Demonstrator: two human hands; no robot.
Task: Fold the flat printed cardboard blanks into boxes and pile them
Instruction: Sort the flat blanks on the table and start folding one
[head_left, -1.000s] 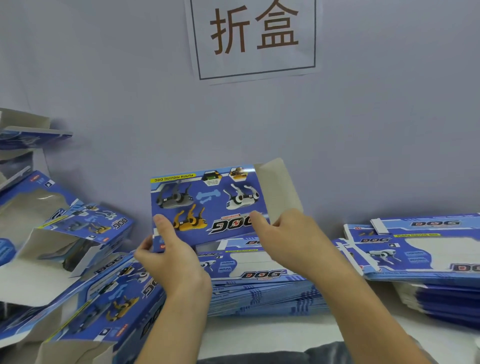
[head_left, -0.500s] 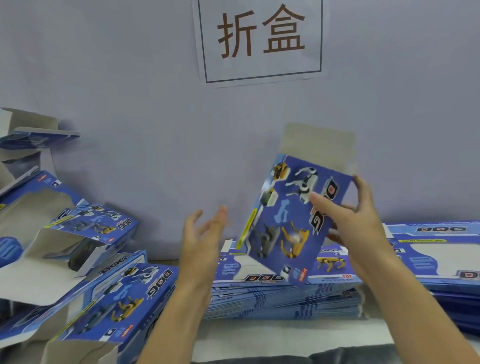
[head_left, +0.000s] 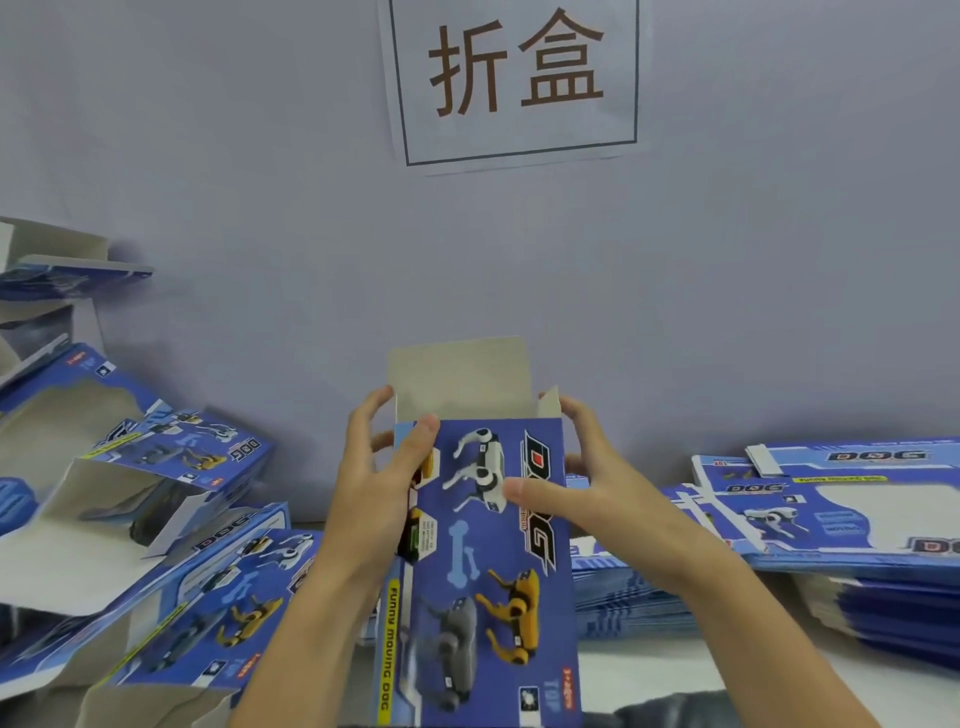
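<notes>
I hold a blue printed cardboard box (head_left: 483, 582) upright in front of me, its dog pictures facing me and its grey top flap (head_left: 460, 374) standing open. My left hand (head_left: 374, 488) grips the box's upper left edge, thumb on the front. My right hand (head_left: 587, 493) grips the upper right edge, thumb across the printed face. Behind the box a stack of flat blanks (head_left: 623, 597) lies on the table.
Folded boxes (head_left: 171, 561) lie piled at the left. A second, taller stack of flat blanks (head_left: 857, 525) sits at the right. A grey wall with a paper sign (head_left: 514, 78) stands close behind. A strip of white table (head_left: 649, 670) shows near me.
The box went from lying sideways to standing upright with its flap on top. My left hand, free half a second ago, now holds the left edge again.
</notes>
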